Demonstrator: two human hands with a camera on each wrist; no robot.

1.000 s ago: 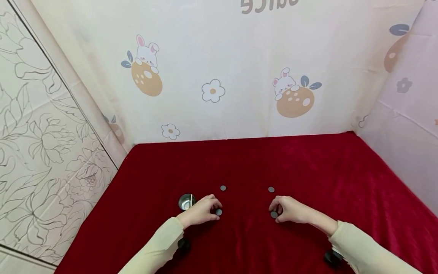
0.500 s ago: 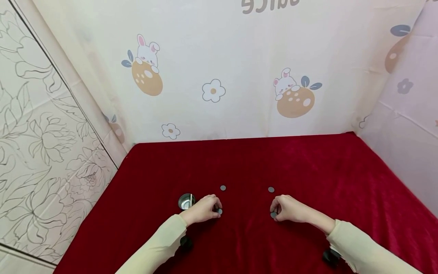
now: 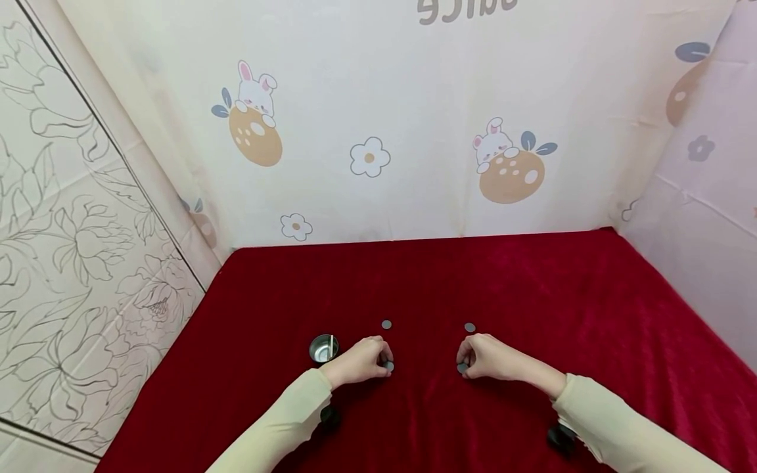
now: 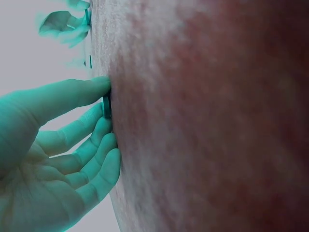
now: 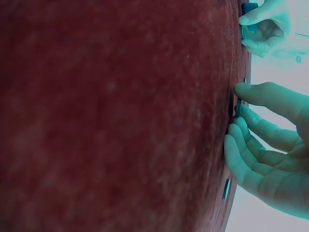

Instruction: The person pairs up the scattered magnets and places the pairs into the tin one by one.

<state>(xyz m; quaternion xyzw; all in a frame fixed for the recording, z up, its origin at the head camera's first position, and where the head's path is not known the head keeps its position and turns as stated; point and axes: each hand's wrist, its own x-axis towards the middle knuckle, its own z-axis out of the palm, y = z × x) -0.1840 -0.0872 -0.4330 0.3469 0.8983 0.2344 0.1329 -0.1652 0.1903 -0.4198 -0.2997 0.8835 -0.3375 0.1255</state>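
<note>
My left hand (image 3: 362, 361) pinches a small flat grey disc (image 3: 388, 366) by its edge, low over the red cloth. In the left wrist view that disc (image 4: 107, 106) shows edge-on between thumb and forefinger, with the other fingers curled beside it. Across from it, my right hand (image 3: 493, 357) pinches a similar grey disc (image 3: 462, 368) between thumb and forefinger. The right wrist view has this disc (image 5: 239, 107) edge-on, close against the cloth. Two more grey discs lie flat beyond the hands, one on the left (image 3: 386, 324) and one on the right (image 3: 470, 327).
A small metal bowl (image 3: 323, 348) stands left of my left hand, with a thin pale stick (image 3: 331, 346) across it. Red velvet cloth (image 3: 426, 282) covers the table. A printed curtain (image 3: 414, 164) hangs behind, and panels flank both sides.
Both hands have moved inward with their discs, the left hand to the right and the right hand to the left. The left fingers have closed on their disc. The two far discs stay put.
</note>
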